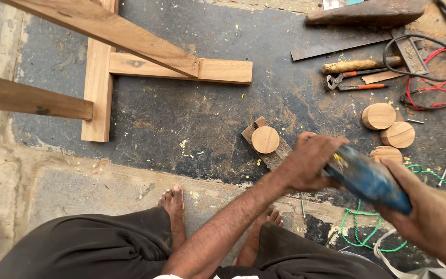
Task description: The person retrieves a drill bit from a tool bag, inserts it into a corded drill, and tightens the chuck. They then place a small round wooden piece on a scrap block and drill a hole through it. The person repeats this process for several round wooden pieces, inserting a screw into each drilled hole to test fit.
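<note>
A blue power tool [368, 179], blurred by motion, is gripped by my right hand [429, 206] around its body. My left hand [312, 161] closes on its front end. Just left of my hands a round wooden disc [265, 139] lies on a small dark wood block [270, 149]. Three more wooden discs sit near the tool: one at the upper right [378, 115], one beside it [398, 134], one partly hidden behind the tool [386, 153].
A wooden frame [99, 72] of joined beams lies at the upper left. Pliers [354, 82], a wooden-handled tool [357, 65], a metal square [336, 47], red and black cables [434, 88] and green cord [367, 232] lie right. Loose nails are scattered about. My bare feet [174, 204] rest below.
</note>
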The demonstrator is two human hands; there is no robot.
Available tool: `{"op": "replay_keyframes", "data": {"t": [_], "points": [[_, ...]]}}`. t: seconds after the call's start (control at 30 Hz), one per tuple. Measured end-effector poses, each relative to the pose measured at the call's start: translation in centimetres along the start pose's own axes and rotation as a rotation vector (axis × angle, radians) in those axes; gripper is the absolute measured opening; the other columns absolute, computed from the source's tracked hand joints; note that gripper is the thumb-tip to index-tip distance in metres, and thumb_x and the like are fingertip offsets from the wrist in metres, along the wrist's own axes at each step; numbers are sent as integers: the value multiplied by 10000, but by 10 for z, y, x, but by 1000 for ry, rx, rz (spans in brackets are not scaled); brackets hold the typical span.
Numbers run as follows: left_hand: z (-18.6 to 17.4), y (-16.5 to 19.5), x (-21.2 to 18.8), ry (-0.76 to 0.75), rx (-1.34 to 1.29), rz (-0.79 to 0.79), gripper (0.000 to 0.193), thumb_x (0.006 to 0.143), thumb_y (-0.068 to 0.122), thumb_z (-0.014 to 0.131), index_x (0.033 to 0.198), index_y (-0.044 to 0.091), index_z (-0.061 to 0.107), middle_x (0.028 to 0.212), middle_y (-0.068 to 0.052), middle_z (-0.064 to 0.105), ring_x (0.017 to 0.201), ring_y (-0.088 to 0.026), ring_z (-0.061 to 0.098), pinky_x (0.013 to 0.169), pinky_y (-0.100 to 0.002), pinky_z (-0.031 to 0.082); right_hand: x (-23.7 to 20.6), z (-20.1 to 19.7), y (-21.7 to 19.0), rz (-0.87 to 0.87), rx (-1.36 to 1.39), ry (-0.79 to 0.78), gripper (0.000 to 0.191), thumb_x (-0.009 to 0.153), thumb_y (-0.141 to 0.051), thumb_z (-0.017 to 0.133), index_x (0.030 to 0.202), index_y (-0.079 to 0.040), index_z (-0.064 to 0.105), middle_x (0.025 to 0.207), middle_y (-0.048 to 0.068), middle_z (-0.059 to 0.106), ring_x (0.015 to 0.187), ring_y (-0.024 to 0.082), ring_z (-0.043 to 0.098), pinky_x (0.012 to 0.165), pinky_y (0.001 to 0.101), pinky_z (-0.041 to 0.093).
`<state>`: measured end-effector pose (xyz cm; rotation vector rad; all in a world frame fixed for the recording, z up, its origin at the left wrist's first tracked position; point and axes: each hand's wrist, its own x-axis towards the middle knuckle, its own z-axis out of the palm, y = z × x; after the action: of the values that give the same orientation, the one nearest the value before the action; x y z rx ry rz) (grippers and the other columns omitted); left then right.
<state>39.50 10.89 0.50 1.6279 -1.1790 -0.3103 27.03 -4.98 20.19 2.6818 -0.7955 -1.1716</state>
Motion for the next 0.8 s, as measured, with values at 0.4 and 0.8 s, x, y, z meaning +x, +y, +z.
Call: {"op": "replay_keyframes", "data": {"t": [0.4,0.8], "points": [[-26,-131,-81,-92,304,-396,1155,677,480,951,1569,132,305,1677,-79,273,1612,-265,166,1279,-644,37,-9,-73,-89,-34,419,-16,997,789,-420,877,1627,-183,390,1038,188,787,915,270,804,822,427,605],[-15,-122,-87,-16,293,-466,1106,645,637,885,1506,154,388,1634,-65,293,1565,-267,141,1272,-593,-46,-2,-88,-141,26,439,0,859,765,-387,862,1504,-226,454,974,151,779,860,286,739,800,451,596]]}}
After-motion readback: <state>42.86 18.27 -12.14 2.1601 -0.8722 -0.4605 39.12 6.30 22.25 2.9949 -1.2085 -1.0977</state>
